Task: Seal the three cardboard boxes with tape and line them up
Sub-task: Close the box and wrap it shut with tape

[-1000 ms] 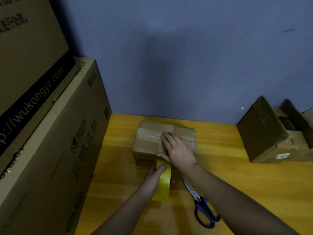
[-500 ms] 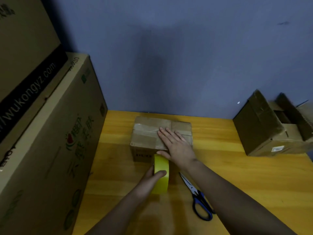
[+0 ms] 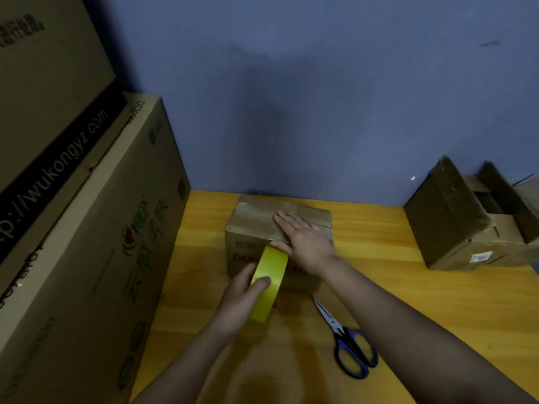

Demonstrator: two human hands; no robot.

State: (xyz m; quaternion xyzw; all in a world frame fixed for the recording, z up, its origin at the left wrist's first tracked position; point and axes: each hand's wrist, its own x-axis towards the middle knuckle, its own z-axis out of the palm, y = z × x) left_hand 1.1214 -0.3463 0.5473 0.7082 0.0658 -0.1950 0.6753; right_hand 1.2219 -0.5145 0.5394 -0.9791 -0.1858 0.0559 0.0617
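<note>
Two hands work at the small cardboard box (image 3: 262, 225) that sits near the back of the yellow wooden table (image 3: 408, 287), close to the blue wall (image 3: 320, 97). Our right hand (image 3: 306, 237) lies flat on the box's closed top, fingers straight and together, the thumb along the near top edge. Our left hand (image 3: 242, 295) holds the roll of yellow tape (image 3: 269, 279) on its edge in front of the box's near face, thumb curled over the roll's outer band; the other fingers are hidden behind the roll. The top of the roll reaches the box's near top edge just beside our right thumb, though we cannot tell whether any strip has been stuck down. Older clear tape shows across the box's top. A pair of scissors (image 3: 347, 342) with blue handles lies closed on the table to the right of the roll, blades pointing toward the box. Well off to the right, a second cardboard box (image 3: 455, 228) stands with its flaps up and open. On our left, a large printed carton (image 3: 96, 243) stands against the table's edge, with another carton (image 3: 43, 97) bearing a black band stacked on it.
</note>
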